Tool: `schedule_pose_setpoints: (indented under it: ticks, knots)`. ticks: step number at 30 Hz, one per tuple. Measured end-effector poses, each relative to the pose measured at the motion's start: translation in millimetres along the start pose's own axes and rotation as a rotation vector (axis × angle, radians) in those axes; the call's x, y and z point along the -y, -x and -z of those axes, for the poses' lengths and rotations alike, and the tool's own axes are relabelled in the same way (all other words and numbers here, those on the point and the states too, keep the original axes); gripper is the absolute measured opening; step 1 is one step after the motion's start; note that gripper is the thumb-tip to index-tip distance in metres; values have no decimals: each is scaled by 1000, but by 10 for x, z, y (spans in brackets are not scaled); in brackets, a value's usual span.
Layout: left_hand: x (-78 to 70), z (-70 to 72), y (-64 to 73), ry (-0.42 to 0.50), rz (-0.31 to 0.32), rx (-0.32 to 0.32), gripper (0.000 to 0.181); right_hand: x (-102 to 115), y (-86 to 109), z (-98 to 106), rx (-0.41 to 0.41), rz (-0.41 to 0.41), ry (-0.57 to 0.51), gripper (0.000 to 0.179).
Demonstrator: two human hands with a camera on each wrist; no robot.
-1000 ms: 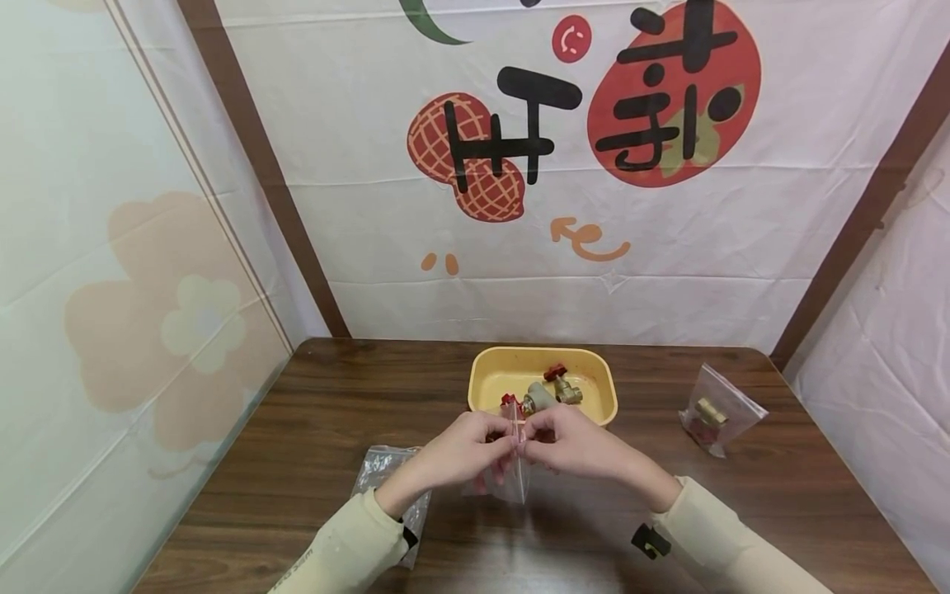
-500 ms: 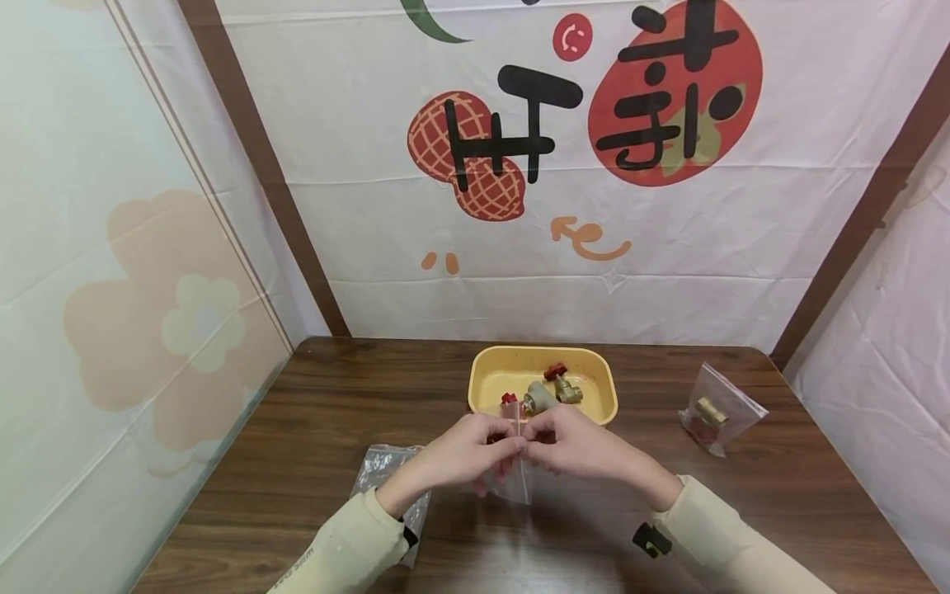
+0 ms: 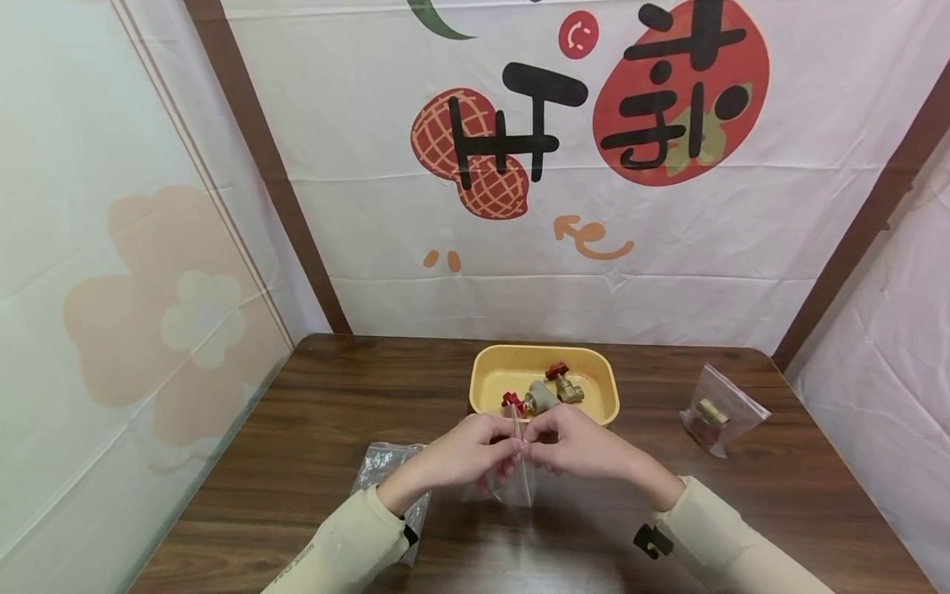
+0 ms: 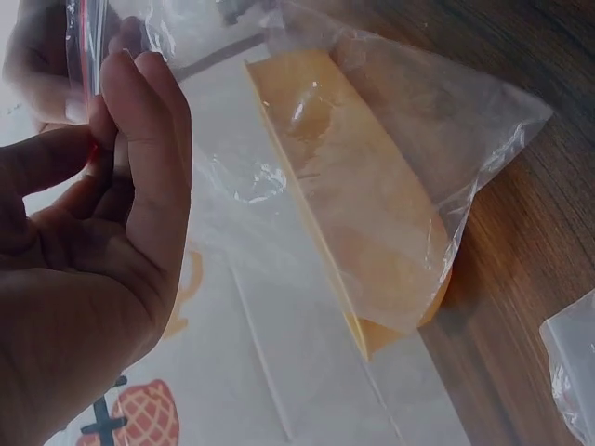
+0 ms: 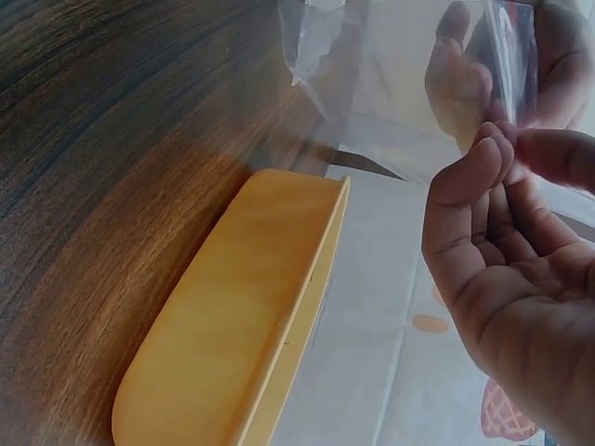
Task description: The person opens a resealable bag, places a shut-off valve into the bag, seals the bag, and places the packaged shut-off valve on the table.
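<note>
Both hands meet in the head view at the top edge of a clear zip-lock bag (image 3: 523, 487), in front of the yellow tray. The left hand (image 3: 469, 450) pinches this edge between thumb and fingers. From the other side, the right hand (image 3: 577, 443) pinches the same edge, its fingertips right beside the left ones. A red line runs along the bag's zip strip (image 4: 90, 42) in the left wrist view. Transparent film (image 4: 502, 116) spreads down from there, with the tray showing through it. No object shows inside the bag.
Behind the hands stands the yellow tray (image 3: 545, 351), holding a grey-bodied valve (image 3: 542, 398) with a red handle and a brass valve (image 3: 570, 392). A bag (image 3: 735, 406) containing a brass, red-handled valve stands at right. Flat clear bags (image 3: 382, 462) lie by the left forearm.
The hands keep their pinch at the bag's top edge, with small finger shifts. The bag's lower part has swung slightly to the right. Tray and other bags stay put.
</note>
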State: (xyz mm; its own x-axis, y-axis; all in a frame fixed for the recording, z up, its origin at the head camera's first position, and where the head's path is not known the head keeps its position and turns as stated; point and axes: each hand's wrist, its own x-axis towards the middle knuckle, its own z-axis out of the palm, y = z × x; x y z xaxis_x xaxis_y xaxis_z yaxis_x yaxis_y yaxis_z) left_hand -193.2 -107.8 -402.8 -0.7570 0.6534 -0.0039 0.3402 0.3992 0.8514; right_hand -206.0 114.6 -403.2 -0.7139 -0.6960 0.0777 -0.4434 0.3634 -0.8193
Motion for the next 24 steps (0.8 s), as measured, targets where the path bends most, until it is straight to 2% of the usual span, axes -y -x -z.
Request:
schedule_pose_setpoints:
  ticks: [4,10,24]
  knots:
    - [0,19,-10,9,-14,23,24,-12,4,10,8,6,-35,13]
    - [20,51,3,80,-11,47,20,-6,16,11,0,20,-86,16]
    - [68,117,22,222,-67,122,23,-19,22,-2,8,46,-151,13]
